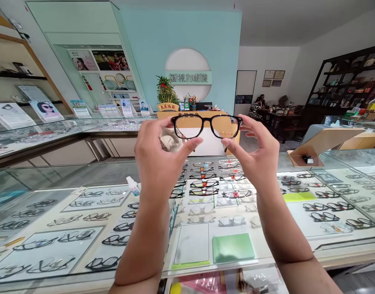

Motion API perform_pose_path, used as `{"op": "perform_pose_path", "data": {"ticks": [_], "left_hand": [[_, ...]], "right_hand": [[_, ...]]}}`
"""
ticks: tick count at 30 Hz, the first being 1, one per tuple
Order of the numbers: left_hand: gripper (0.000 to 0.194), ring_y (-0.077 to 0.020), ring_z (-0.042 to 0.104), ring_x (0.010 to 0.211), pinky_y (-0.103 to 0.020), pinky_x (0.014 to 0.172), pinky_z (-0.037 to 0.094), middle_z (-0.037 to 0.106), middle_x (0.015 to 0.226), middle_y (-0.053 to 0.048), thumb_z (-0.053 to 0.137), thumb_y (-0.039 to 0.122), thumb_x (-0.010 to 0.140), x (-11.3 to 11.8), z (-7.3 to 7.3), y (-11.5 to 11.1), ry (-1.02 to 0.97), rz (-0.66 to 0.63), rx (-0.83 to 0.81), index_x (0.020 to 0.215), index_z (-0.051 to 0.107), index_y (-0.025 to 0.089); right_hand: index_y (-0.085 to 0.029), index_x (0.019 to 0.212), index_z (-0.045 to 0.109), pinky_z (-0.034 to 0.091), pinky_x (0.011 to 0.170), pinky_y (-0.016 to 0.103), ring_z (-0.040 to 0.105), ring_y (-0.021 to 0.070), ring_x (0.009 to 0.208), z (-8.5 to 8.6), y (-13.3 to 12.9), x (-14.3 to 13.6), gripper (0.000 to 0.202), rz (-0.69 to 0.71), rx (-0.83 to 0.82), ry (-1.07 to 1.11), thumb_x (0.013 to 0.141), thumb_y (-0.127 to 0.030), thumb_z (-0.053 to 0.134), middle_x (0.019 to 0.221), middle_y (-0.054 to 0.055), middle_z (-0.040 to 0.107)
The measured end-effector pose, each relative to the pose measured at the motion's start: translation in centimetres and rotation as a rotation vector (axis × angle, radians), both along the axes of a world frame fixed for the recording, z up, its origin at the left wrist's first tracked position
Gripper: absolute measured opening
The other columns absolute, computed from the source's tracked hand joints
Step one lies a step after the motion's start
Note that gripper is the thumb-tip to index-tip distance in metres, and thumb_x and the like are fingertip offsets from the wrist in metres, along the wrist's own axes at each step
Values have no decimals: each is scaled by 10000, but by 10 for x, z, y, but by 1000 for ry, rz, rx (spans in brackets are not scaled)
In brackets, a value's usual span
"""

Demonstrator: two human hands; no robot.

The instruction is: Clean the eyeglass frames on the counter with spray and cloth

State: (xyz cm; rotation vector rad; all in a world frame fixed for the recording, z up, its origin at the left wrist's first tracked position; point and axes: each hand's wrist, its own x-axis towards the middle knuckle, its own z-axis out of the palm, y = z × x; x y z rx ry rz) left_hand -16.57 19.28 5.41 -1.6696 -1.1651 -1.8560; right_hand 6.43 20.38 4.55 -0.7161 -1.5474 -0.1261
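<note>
A pair of black-framed eyeglasses [207, 119] is held up level at eye height, lens fronts towards me, above a glass display counter. My left hand [158, 149] pinches the left end of the frame, its thumb below the left lens. At the right end, my right hand [254, 149] grips the frame the same way, thumb under the right lens. The temple arms point away from me and are mostly hidden behind the lenses and fingers. Under the glass below my hands lie rows of spectacle frames [204, 191].
A white spray bottle [133, 186] stands left of my left forearm. On the counter at right is a wooden stand [326, 141]. A green card [233, 248] shows through the glass. Further off are a reception desk [205, 139] and a seated person [257, 108].
</note>
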Motion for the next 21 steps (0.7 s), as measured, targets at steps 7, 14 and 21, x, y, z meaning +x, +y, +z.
{"op": "perform_pose_path", "data": {"ticks": [7, 14, 21], "left_hand": [[605, -310, 761, 1013, -462, 806, 664, 802, 1190, -75, 993, 597, 761, -10, -8, -9, -5, -9, -112, 1258, 791, 318], [671, -242, 745, 791, -402, 657, 607, 817, 974, -61, 1015, 620, 698, -9, -6, 7, -121, -134, -299, 1221, 811, 252], [635, -269, 789, 977, -480, 810, 652, 819, 1145, -61, 945, 659, 793, -7, -5, 11, -70, -210, -163, 1278, 802, 275]], "right_hand": [[-333, 1412, 748, 664, 976, 514, 786, 303, 1101, -5, -1, 2, 547, 5, -70, -47, 941, -593, 846, 1240, 85, 829], [-328, 1396, 767, 678, 929, 525, 789, 302, 1065, -10, 12, 8, 516, 9, -40, -53, 949, -575, 842, 1237, 89, 831], [-355, 1452, 753, 661, 966, 538, 760, 306, 1141, -5, 14, 18, 502, 44, -82, -72, 995, -559, 797, 1273, 95, 776]]}}
